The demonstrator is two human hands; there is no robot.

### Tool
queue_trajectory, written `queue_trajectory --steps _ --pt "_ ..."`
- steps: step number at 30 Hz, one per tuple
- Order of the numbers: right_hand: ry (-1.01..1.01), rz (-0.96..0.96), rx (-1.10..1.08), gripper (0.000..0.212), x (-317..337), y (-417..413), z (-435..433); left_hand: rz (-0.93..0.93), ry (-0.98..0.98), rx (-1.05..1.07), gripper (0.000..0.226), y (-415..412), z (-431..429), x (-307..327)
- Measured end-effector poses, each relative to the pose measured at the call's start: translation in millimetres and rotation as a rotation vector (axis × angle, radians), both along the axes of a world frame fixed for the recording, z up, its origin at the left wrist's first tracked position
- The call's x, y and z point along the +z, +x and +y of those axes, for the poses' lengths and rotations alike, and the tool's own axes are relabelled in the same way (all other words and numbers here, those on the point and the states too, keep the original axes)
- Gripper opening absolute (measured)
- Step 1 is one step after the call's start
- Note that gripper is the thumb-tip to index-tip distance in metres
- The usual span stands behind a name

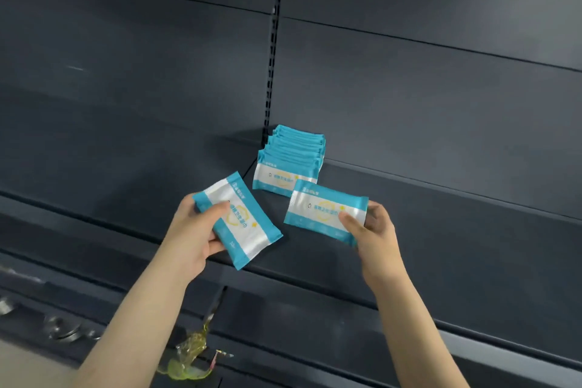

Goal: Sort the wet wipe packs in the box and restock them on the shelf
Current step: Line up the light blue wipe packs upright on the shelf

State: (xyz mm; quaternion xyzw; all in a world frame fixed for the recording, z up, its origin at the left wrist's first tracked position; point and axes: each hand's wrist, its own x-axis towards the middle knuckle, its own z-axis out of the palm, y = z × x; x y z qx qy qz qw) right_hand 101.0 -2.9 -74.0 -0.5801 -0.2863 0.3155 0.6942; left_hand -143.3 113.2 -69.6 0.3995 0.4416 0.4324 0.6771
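Note:
My left hand grips a blue-and-white wet wipe pack by its left end, tilted above the shelf's front edge. My right hand pinches a second pack by its right end, thumb on its face, and holds it just in front of a row of several identical packs. That row stands upright on the dark shelf, near the slotted upright post. The box is out of view.
The slotted metal upright runs down the dark back panel to the row of packs. A lower shelf edge lies below my arms. A scrap of yellowish crumpled plastic hangs near the bottom, with metal fittings at the lower left.

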Motion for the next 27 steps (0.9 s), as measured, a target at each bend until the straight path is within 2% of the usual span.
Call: queue_trajectory --steps 5,10,12,15,18,23,25,27 --pt "0.034 -0.016 -0.047 0.018 -14 -18 52 -0.073 -0.055 -0.023 0.009 -11 61 -10" --pt "0.011 -0.25 -0.081 0.015 -24 -29 84 -0.072 -0.002 -0.077 0.006 -18 91 -15" --pt "-0.036 -0.333 -0.112 0.014 -25 -31 92 0.039 0.079 -0.145 0.005 -21 98 -14" --pt "-0.121 -0.44 -0.188 0.017 -25 -30 103 0.285 0.207 -0.278 0.014 -30 110 -11" --pt "-0.208 -0.513 -0.278 0.021 -24 -27 111 0.293 0.188 -0.437 0.047 -37 119 -3" --pt "-0.154 -0.458 -0.343 0.041 -26 -25 111 0.232 0.257 -0.606 0.074 -37 127 3" --pt "-0.092 -0.334 -0.327 0.034 -26 -24 108 0.251 0.352 -0.654 0.076 -34 129 3" --pt "-0.026 -0.189 -0.351 0.021 -25 -23 104 0.295 0.457 -0.697 0.068 -26 130 4"
